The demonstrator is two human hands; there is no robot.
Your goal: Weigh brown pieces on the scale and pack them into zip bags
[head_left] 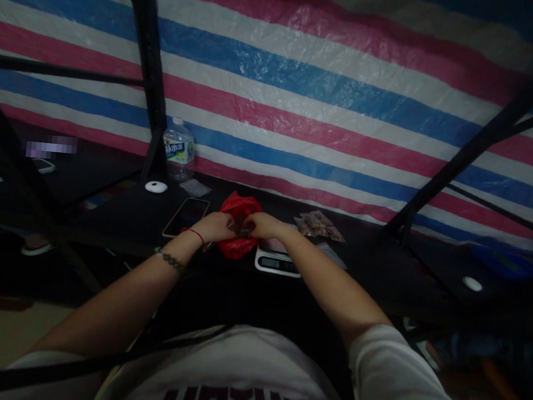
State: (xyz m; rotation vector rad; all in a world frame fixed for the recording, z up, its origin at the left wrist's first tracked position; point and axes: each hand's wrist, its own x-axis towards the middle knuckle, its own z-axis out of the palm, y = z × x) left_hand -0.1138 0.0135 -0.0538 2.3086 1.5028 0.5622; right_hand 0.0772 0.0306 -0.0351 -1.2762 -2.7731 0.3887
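Observation:
A crumpled red plastic bag [237, 247] lies on the black table in front of me, its mouth facing up. My left hand [219, 225] is at the bag's left side, fingers curled closed on the plastic. From the right, my right hand [266, 226] meets it with bent fingers, also closed on the bag. Something small and brownish shows between the fingertips, too dark to name. Beneath my right wrist is a white digital scale [278, 264] with a lit display, partly covered by the arm. Several small clear packets [320, 225] with brown contents lie just beyond it.
A phone [186, 217] lies left of the bag. Behind it stand a clear plastic bottle [179, 151], a white oval object [156, 187] and a flat clear bag [195, 187]. Another clear bag [331, 254] lies right of the scale. Dark metal posts [149, 69] rise at both sides before a striped sheet [304, 97].

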